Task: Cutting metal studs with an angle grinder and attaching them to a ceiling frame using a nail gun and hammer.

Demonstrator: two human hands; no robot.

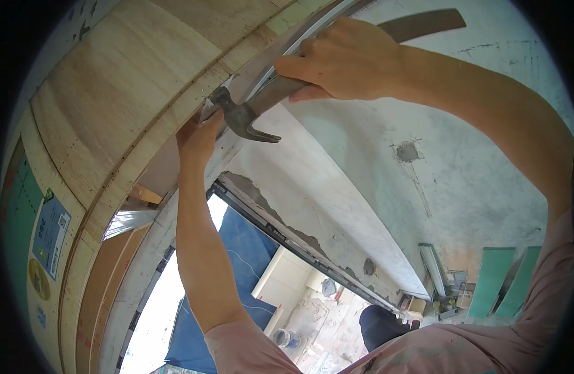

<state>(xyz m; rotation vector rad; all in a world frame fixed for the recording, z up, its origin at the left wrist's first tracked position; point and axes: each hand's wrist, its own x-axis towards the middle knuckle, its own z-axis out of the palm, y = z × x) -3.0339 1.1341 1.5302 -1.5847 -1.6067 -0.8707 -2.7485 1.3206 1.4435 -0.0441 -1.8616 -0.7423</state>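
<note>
My right hand point(346, 59) is wrapped round the wooden handle of a claw hammer point(240, 117), raised high. The hammer's face is close to the edge strip of a plywood panel point(131, 81), and its claw points away from the panel. My left hand point(200, 138) is lifted to that same edge, right below the hammer head. Its fingers are bent in against the edge and partly hidden by the hammer head, so what they pinch does not show clearly. A pale metal profile point(281, 59) runs along the gap behind both hands.
Left of me, the panel has a label point(50, 237) and a green board point(20, 206). A patchy plastered wall point(480, 124) rises on the right, with green boards point(496, 280) leaning at its foot. Below are a dark frame rail point(287, 234), a blue sheet point(231, 274) and a bucket point(286, 338).
</note>
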